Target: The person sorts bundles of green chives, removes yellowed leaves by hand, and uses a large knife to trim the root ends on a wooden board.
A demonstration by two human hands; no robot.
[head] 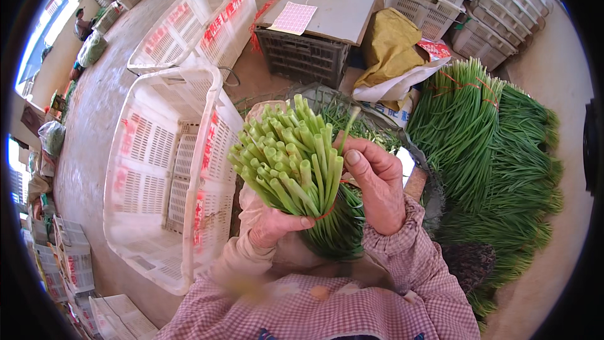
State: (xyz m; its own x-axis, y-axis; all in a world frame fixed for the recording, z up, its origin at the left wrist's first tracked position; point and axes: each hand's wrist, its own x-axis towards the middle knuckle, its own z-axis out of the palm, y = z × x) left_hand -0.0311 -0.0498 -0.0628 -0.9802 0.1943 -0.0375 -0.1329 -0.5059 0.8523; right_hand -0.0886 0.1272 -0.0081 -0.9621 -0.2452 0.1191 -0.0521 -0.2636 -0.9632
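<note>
A thick bundle of green stalks (288,160), its cut ends tilted up towards the camera, stands before me with a red band (325,212) round it. My left hand (281,226) is closed about the bundle's lower left side, thumb near the band; its fingers are mostly hidden behind the stalks. At the bundle's right edge, my right hand (373,179) pinches a single thin stalk (348,127) between thumb and forefinger. The dark green leaves (337,241) of the bundle hang down towards my lap.
Two white plastic crates (188,226) stand at the left. Ahead is a dark crate (302,56) topped by a board (330,4). Banded green bundles (462,132) lie heaped at the right, near a yellow sack (391,42) and stacked crates (424,0). A person (82,23) sits far left.
</note>
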